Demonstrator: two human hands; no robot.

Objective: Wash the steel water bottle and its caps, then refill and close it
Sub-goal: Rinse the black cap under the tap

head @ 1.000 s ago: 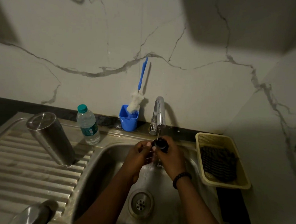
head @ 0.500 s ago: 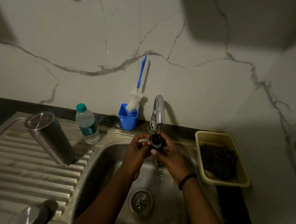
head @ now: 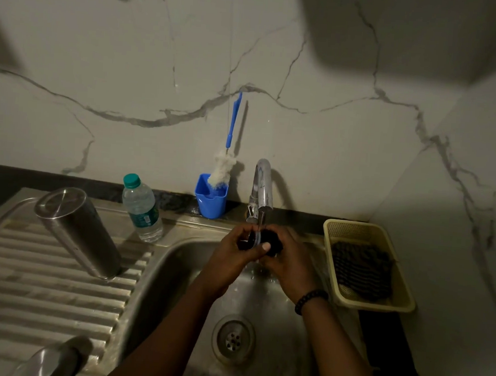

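both the left hand [head: 230,252] and the right hand [head: 287,264] grip a small dark round cap [head: 262,241] under the chrome tap [head: 263,189] at the steel sink's [head: 176,271] back edge, while the steel water bottle [head: 78,231] stands inverted on the draining board.

Two bare forearms, no sleeves in view. Around the wrist behind the right hand [head: 286,267], a bracelet [head: 309,300] of small dark round beads. Left hand [head: 230,260] and wrist without anything worn.
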